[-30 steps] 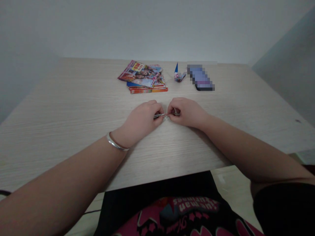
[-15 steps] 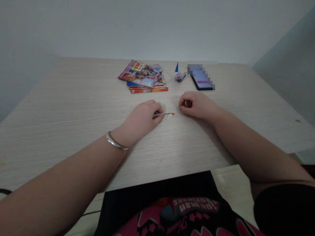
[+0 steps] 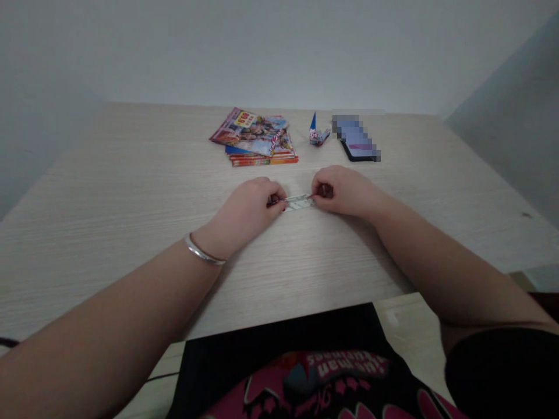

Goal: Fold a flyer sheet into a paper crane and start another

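Note:
Between my hands, just above the table point(image 3: 262, 279), is a small folded piece of printed paper point(image 3: 299, 203), pale with thin lines on the side I see. My left hand point(image 3: 255, 203), with a silver bangle at its wrist, pinches the paper's left end. At the right end, my right hand point(image 3: 343, 189) grips it between thumb and fingertips. Both ends of the paper are partly hidden by my fingers. Its exact folded shape is too small to make out.
Behind my left hand lies a stack of colourful printed leaflets point(image 3: 253, 134). A folded paper figure point(image 3: 318, 137) with a blue point stands right of the stack. Farther right lies a phone point(image 3: 358, 139), its screen lit. A pale wall point(image 3: 279, 52) rises behind the table.
My right hand has moved slightly left and taken hold of the paper's right end. The paper now stretches between both hands, showing more of its pale side. My left hand keeps its grip.

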Tool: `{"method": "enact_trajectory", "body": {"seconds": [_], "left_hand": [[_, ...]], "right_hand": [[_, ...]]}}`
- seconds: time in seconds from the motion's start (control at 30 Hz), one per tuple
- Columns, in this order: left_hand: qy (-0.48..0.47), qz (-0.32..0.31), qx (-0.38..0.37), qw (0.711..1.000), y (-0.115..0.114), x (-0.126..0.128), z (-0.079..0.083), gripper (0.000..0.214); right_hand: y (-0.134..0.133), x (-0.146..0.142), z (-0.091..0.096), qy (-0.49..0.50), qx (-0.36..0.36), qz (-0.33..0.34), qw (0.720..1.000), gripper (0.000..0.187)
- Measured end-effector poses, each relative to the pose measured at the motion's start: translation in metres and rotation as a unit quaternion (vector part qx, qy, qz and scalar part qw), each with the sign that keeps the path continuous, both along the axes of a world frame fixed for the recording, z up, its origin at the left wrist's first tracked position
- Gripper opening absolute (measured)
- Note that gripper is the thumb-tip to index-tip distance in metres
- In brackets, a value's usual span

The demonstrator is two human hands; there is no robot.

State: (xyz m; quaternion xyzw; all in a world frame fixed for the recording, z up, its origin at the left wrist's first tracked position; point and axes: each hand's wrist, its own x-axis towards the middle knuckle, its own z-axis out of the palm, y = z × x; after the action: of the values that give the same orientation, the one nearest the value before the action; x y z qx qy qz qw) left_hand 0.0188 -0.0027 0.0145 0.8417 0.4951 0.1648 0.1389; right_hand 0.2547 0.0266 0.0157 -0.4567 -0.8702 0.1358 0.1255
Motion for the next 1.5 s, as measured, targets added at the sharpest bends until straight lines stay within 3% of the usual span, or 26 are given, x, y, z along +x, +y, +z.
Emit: {"method": "enact_trajectory", "body": {"seconds": [0.13,0.27,0.57,0.8,0.93,1.03,1.13,1.27,1.4,1.5], "left_hand": [[-0.001,-0.016,0.005,1.0,-0.001,0.002,-0.001,0.011],[0.001,-0.023,0.008,1.0,-0.002,0.003,-0.002,0.012],[0.077,-0.009,0.002,0.997,0.001,-0.003,0.007,0.021],[0.142,-0.007,0.026,0.99,0.002,-0.014,0.009,0.021],[0.066,-0.002,0.031,0.997,0.005,-0.016,0.005,0.019],[-0.001,-0.035,0.034,0.999,0.005,-0.012,0.003,0.024],[-0.002,-0.069,0.035,0.997,0.003,-0.006,0.003,0.022],[-0.005,-0.027,0.0,1.0,-0.002,-0.003,0.009,0.024],[-0.07,0.016,-0.048,0.996,-0.002,-0.003,0.01,0.026],[-0.104,0.047,-0.084,0.99,0.001,-0.005,0.008,0.022]], "right_hand": [[-0.002,-0.007,-0.003,0.027,0.027,0.043,0.998,0.016],[-0.005,-0.02,-0.007,0.02,0.041,0.083,0.996,0.013],[-0.002,-0.002,0.0,-0.006,0.009,0.022,1.0,0.012],[0.0,0.007,-0.004,-0.007,0.004,0.021,1.0,0.016],[0.0,0.005,-0.004,-0.007,0.012,0.03,0.999,0.016],[-0.003,-0.003,-0.002,-0.008,0.023,0.036,0.999,0.016],[-0.007,-0.01,0.0,0.009,0.027,0.028,0.999,0.015],[-0.01,-0.012,-0.003,0.091,0.009,0.006,0.996,0.01],[-0.011,-0.01,-0.006,0.211,-0.046,-0.038,0.976,0.011],[-0.011,-0.008,-0.006,0.237,-0.054,-0.023,0.97,0.014]]}}
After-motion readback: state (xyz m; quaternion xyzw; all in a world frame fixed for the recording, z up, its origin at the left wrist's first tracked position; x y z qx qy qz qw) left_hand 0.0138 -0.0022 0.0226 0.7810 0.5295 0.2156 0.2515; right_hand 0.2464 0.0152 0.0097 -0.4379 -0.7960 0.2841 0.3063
